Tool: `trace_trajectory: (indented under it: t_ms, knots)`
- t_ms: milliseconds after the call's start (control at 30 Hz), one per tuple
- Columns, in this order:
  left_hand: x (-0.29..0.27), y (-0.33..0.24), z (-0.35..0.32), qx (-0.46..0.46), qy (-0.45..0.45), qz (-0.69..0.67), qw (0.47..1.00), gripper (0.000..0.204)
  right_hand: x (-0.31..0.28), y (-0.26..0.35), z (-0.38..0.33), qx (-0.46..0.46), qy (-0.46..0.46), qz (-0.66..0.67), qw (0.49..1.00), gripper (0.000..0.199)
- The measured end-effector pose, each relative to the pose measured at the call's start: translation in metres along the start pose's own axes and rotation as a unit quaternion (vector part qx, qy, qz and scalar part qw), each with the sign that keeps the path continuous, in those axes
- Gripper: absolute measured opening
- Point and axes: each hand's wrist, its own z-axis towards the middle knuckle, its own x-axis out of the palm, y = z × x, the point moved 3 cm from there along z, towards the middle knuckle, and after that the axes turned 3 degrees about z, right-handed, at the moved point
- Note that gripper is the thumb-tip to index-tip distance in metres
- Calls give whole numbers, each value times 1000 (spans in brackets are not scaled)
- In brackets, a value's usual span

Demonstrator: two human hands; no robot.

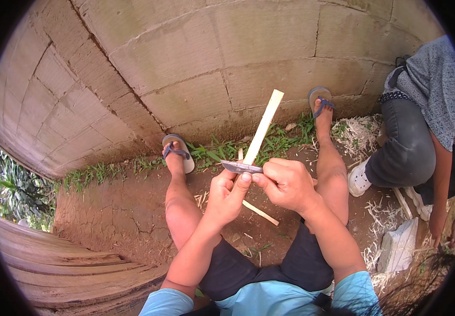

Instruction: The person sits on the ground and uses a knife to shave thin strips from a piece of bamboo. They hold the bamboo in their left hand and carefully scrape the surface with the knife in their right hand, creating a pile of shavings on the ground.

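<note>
Bare earth (132,210) runs below a block wall (185,63), grass along its foot. At centre, the left hand (226,194) is clenched around a pale bamboo strip (263,125), which points to one o'clock. The right hand (286,184) grips a knife (240,167), blade crossing the strip. At three o'clock a second person (422,121) crouches among shavings (359,134). No containers seen.

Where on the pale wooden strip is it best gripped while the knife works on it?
Probably the lower end of the wooden strip, from below, where the left hand sits. The strip slants up and away, and the knife blade in the right hand crosses it just above, so lower fingers stay behind the edge.
</note>
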Motion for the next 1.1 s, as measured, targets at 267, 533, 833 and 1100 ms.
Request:
trace_trajectory:
  t_ms: [267,533,833,1100]
  knots:
    - [-2,2,-2,-25,33,-41,998,28,-3,4,-1,-25,-25,-76,996,28]
    - [1,-1,-2,-32,32,-38,998,28,0,6,-3,-18,-41,-97,994,28]
    - [3,-3,-3,-24,17,-65,997,26,3,10,-5,-14,-66,-110,992,27]
    - [5,-3,-1,-48,3,-80,996,26,9,13,-9,1,-102,-112,988,28]
